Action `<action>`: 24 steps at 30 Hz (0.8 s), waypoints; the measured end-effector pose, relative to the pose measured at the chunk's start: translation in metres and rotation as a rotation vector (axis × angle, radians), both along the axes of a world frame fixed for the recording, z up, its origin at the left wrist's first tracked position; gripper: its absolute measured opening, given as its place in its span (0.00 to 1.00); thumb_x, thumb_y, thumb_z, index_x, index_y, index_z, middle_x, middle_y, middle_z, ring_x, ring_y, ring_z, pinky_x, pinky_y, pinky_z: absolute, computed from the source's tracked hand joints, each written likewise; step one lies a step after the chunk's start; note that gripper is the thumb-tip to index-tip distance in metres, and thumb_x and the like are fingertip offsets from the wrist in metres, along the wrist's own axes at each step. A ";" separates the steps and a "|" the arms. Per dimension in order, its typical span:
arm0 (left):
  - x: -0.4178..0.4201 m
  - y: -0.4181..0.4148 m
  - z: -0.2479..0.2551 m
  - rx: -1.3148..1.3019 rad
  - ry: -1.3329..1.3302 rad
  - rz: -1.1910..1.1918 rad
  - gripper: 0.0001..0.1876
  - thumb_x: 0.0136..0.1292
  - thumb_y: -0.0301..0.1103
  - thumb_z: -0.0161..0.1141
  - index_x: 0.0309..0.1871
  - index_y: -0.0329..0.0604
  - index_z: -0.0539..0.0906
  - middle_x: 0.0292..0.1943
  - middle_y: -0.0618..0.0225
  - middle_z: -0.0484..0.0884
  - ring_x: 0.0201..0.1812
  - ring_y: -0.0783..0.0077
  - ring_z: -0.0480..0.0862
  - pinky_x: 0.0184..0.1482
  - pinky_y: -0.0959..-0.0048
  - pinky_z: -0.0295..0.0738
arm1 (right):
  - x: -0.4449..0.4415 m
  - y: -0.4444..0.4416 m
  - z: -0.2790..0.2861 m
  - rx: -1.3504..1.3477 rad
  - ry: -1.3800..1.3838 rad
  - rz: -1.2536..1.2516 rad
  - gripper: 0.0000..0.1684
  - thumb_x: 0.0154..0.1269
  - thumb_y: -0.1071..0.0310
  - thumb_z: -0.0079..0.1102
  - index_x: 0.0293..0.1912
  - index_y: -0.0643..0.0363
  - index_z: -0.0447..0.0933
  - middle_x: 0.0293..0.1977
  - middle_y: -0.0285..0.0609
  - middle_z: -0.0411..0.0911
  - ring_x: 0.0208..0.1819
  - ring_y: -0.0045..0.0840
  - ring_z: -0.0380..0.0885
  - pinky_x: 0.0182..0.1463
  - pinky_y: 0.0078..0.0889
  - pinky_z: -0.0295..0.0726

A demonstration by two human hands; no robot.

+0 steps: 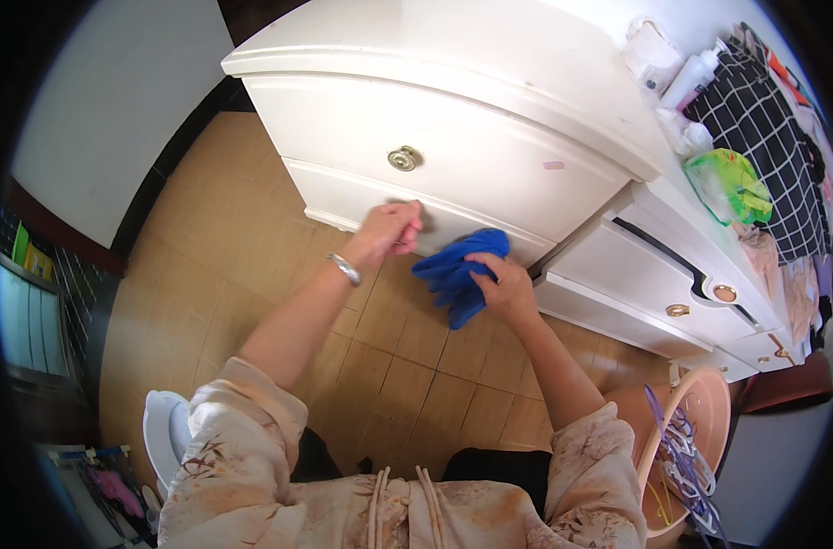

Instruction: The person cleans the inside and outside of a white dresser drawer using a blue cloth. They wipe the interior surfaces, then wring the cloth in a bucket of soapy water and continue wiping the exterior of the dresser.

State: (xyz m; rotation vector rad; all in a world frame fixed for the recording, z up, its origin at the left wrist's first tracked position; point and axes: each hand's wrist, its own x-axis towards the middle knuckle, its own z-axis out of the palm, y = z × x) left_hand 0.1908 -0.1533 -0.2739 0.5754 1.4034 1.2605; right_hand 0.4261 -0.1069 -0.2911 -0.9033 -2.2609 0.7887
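Observation:
My right hand (511, 288) grips a bunched blue cloth (463, 271) against the lower front of a white chest of drawers (389, 117). Folds of the cloth hang over the tiled floor. My left hand (387, 233), with a silver bracelet at its wrist, is curled near the lower drawer front, below a round metal knob (402, 158). The fingers of this hand are bent and partly hidden, so whether they hold the drawer's knob cannot be told. On the upper drawer there is a small pink sticker (553, 165).
A second white cabinet (622, 274) adjoins at the right, bearing a pump bottle (694, 74), a green plastic packet (728, 185) and clothes. A peach tub (715, 405) with hangers stands at lower right. A pale basin (157, 429) sits at lower left.

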 end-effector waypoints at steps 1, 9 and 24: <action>0.018 0.007 0.001 0.031 -0.042 -0.032 0.18 0.66 0.46 0.56 0.24 0.45 0.74 0.14 0.74 0.71 0.14 0.80 0.71 0.18 0.81 0.65 | 0.004 0.000 -0.002 0.013 0.021 0.072 0.13 0.55 0.70 0.63 0.43 0.51 0.80 0.27 0.47 0.75 0.30 0.39 0.76 0.37 0.33 0.75; 0.060 0.017 -0.001 0.080 0.141 0.028 0.16 0.65 0.44 0.57 0.24 0.44 0.75 0.14 0.74 0.72 0.14 0.81 0.72 0.17 0.82 0.65 | 0.036 -0.027 0.000 -0.119 0.000 0.105 0.13 0.55 0.71 0.63 0.42 0.49 0.80 0.31 0.46 0.76 0.34 0.38 0.76 0.39 0.33 0.75; 0.065 0.014 -0.005 0.110 0.086 0.206 0.17 0.67 0.42 0.55 0.22 0.47 0.73 0.13 0.75 0.69 0.15 0.80 0.73 0.17 0.80 0.66 | 0.034 -0.031 0.007 -0.120 0.194 0.194 0.12 0.58 0.65 0.61 0.43 0.41 0.79 0.29 0.42 0.74 0.33 0.38 0.76 0.36 0.36 0.75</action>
